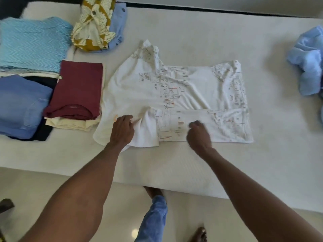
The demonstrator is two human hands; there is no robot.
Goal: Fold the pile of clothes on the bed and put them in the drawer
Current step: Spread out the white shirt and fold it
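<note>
A white printed T-shirt [176, 91] lies spread across the middle of the bed [209, 32], its near edge folded over. My left hand [123, 130] pinches a bunched fold of the shirt near its lower left. My right hand [199, 135] rests on the folded-over near strip with its fingers curled; whether it grips cloth is unclear. Folded clothes lie to the left: a maroon garment [76, 89] on cream ones, a turquoise knit [33, 44] and a blue denim piece [21, 105].
A mustard-and-white patterned garment [94, 23] lies over a light blue one at the back left. A crumpled light blue garment [307, 62] sits at the bed's right edge. The bed's near edge crosses the frame; below it are the floor and my legs [153, 219].
</note>
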